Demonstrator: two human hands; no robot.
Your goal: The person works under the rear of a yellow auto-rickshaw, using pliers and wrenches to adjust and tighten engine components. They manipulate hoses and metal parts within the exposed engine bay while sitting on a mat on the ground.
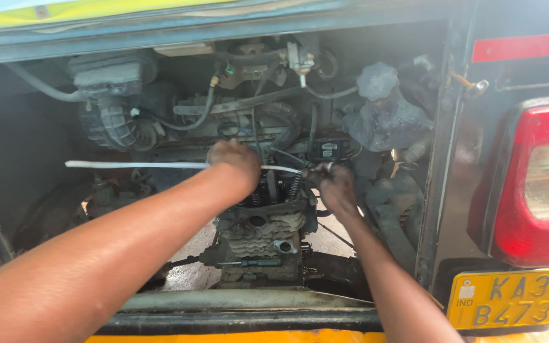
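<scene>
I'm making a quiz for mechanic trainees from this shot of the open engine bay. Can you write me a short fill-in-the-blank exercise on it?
1. The left hand grips a long, thin ____ rod lying roughly level.
2. The right hand is at the rod's ____ end.
3. The tail lamp on the right is ____.
4. The number plate below the lamp is ____.

Missing words: white; right; red; yellow
</scene>
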